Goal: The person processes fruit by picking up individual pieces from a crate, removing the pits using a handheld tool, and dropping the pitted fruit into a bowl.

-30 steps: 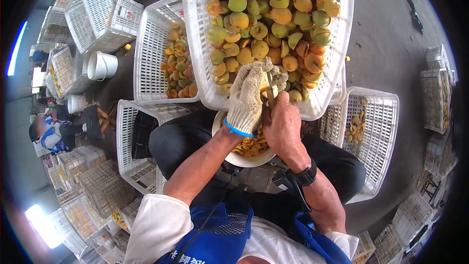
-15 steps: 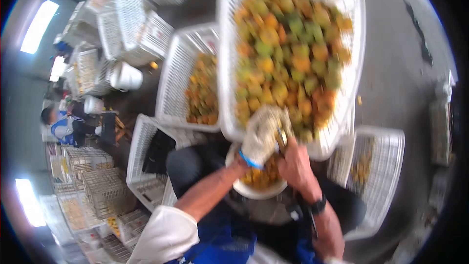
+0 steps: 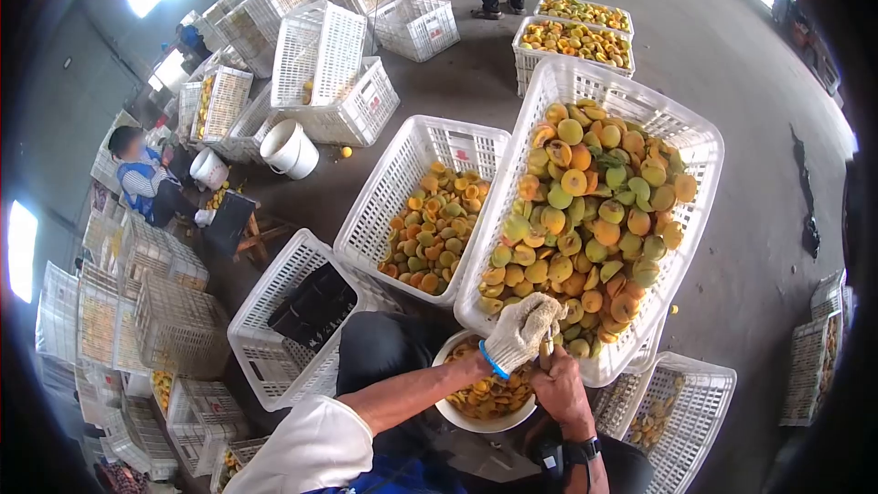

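Observation:
My left hand [image 3: 523, 334], in a pale knit glove with a blue cuff, is closed; what its fingers hold is hidden. Bare and wearing a dark wristwatch, my right hand [image 3: 560, 389] grips a small slim hand tool [image 3: 547, 346] pointing up against the glove. Both hands meet above the near edge of a big white crate [image 3: 697, 220] heaped with yellow, orange and green peaches [image 3: 585, 220], many in halves. Below them, between my knees, a white bucket [image 3: 489, 424] contains orange-yellow fruit pieces [image 3: 494, 393].
Left of the big crate stands another crate [image 3: 366, 247] of cut peaches. A crate [image 3: 256, 348] with a black container [image 3: 313, 306] is nearer my left knee. Another crate [image 3: 700, 430] is at right. Stacked crates [image 3: 338, 101] and a seated person [image 3: 142, 178] are farther left; someone stands ahead.
The camera view has swung, showing more of the floor ahead and a standing person's legs. My hands stay together and appear lower and slightly farther right in view.

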Tool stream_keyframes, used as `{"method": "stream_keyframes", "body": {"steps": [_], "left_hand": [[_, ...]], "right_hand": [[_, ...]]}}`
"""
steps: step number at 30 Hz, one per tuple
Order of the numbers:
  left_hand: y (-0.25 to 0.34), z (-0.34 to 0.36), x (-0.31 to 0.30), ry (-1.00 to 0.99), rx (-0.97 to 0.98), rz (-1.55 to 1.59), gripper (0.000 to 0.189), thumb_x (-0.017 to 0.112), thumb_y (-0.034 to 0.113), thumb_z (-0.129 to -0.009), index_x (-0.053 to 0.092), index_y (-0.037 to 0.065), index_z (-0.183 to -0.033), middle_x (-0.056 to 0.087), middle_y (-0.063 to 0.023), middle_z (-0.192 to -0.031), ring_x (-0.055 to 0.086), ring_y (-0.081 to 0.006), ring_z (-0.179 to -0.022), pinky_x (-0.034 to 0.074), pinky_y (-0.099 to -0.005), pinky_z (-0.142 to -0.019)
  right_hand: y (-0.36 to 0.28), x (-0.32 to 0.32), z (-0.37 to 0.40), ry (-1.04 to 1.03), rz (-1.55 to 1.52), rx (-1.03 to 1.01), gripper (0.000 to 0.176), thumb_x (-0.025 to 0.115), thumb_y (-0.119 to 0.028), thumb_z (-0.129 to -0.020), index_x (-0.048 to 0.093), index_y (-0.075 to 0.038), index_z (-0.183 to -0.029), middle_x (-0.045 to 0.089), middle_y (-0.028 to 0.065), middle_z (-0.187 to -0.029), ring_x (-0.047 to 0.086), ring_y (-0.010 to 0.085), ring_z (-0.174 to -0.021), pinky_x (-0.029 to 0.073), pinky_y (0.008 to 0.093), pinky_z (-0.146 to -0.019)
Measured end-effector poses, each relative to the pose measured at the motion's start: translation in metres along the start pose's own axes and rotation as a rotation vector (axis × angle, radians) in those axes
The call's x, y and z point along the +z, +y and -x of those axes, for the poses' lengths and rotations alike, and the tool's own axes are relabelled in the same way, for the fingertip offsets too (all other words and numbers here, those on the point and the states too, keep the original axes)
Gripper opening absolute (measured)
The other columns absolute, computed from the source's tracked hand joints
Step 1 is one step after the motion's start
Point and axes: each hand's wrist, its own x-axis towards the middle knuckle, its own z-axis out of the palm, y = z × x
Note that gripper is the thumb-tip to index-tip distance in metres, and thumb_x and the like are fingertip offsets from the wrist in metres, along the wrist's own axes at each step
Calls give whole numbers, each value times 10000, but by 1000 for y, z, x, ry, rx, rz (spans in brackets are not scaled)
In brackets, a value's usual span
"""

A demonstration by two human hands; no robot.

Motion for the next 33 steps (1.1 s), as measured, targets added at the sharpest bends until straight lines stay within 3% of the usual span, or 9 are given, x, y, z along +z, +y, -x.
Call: {"method": "stream_keyframes", "body": {"steps": [7,11,14,18,22,25,28,30,33], "left_hand": [[11,-5,13,115,38,-211,215,578,178,-1089,672,-6,-1147,699,-35,-952,630,-96,-810,528,-279,-702],[15,-3,21,170,79,-391,131,613,109,-1053,664,3,-1112,721,-118,-944,668,-160,-777,545,-322,-690],[4,-3,18,185,137,-456,173,611,129,-1058,667,-10,-1146,725,-75,-1001,652,-120,-819,540,-292,-695],[6,-3,14,176,276,-482,139,630,89,-1029,657,-7,-1126,724,-134,-976,698,-213,-841,563,-347,-764],[18,-4,9,16,162,-332,179,602,82,-1045,650,-14,-1188,727,-98,-1010,679,-161,-852,554,-313,-757],[25,-2,12,-74,96,-106,191,586,103,-1069,648,-41,-1177,719,-57,-1025,648,-120,-874,549,-279,-771],[27,-4,12,-124,137,-93,198,562,120,-1086,648,-43,-1161,701,-79,-1030,642,-112,-905,547,-284,-808],[26,-4,7,-197,73,-24,211,561,151,-1093,642,-37,-1144,687,-60,-998,632,-117,-897,541,-278,-827],[29,-4,3,-197,-84,49,263,554,214,-1103,654,-23,-1158,708,-73,-982,653,-128,-892,548,-288,-834]], "right_hand": [[-3,-3,-1,122,553,-104,342,776,-114,-803,545,19,-1017,635,262,-723,664,506,-761,516,549,-633],[19,4,-1,141,572,-159,317,724,-63,-801,503,-8,-1021,608,238,-698,638,494,-696,486,561,-599],[21,13,-1,179,496,-139,284,713,-53,-811,511,4,-1002,642,240,-736,648,502,-719,498,561,-608],[15,9,-5,108,206,-167,253,704,-30,-839,497,41,-966,644,250,-730,684,447,-704,530,536,-647],[6,11,-9,130,-346,-240,214,671,-43,-837,624,45,-1026,611,71,-675,583,188,-580,497,409,-542],[-34,-26,10,-152,-625,319,215,676,-87,-825,682,-8,-1025,575,-15,-662,493,68,-497,364,254,-460],[-28,-26,15,-190,-633,161,219,709,-143,-836,652,-19,-1008,523,-30,-655,452,73,-489,322,243,-459],[-39,-36,14,-330,-923,419,243,717,-179,-846,622,-28,-1011,520,-22,-666,452,70,-500,324,245,-467],[-26,-33,14,-383,-957,404,272,720,-221,-839,608,-26,-994,529,-14,-672,449,75,-512,329,251,-476]]}}
